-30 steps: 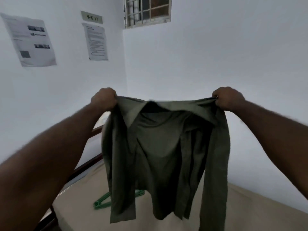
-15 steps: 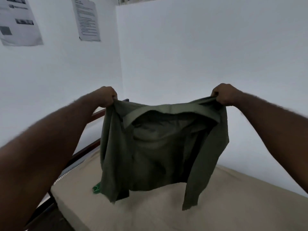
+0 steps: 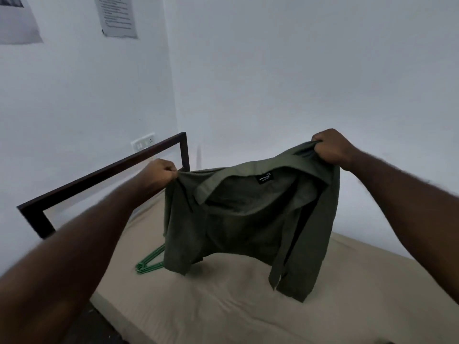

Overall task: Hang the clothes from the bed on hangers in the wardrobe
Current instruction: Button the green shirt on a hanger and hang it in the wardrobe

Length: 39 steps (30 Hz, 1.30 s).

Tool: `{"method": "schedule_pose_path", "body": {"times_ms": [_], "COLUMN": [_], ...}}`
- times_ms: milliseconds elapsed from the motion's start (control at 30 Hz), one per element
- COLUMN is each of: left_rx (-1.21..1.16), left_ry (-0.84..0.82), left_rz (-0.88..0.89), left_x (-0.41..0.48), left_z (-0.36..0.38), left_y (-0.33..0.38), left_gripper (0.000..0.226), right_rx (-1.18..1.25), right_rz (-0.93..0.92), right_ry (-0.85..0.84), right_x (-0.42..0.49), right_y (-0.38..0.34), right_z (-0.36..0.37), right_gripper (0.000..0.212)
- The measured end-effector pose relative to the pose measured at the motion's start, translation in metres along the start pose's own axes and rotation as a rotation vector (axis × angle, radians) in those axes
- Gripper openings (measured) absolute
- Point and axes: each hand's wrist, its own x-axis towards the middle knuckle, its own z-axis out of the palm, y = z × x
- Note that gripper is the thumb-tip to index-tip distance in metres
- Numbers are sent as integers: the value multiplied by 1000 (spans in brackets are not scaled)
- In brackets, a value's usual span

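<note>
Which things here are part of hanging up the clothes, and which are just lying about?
For the job: shirt, gripped by left hand and right hand; hangers on the bed.
Just there: wall papers, socket, headboard.

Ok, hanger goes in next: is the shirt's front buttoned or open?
Open: the left hand and right hand hold the shirt by its shoulders, front edges apart, inner neck label showing.

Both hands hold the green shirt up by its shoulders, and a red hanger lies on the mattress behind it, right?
Wrong colour: the head view shows the hanger on the mattress is green, not red. The left hand and right hand do grip the shirt.
</note>
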Motion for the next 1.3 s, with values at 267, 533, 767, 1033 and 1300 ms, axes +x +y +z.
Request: {"method": "schedule_pose_path", "body": {"times_ms": [267, 533, 767, 1033, 1300], "left_rx": [-571, -248, -61, -26, 61], "left_ry": [-227, -463, -460, -283, 92], "left_rz": [-208, -42, 82, 126, 47], "left_x": [-36, -29, -35, -50, -2], "left_z": [80, 88, 154, 233, 155], "left_y": [17, 29, 53, 88, 73], "left_gripper": [29, 63, 46, 35, 11], "right_rx": [143, 32, 15, 51, -230], "right_rz": [18, 31, -96, -135, -166], "right_ry": [41, 54, 35, 56, 22], "right_x": [9, 5, 5, 6, 6], "right_y": [-23, 0, -20, -30, 11], "right_z": [-6, -29, -33, -34, -68], "right_gripper": [10, 25, 27, 23, 27]}}
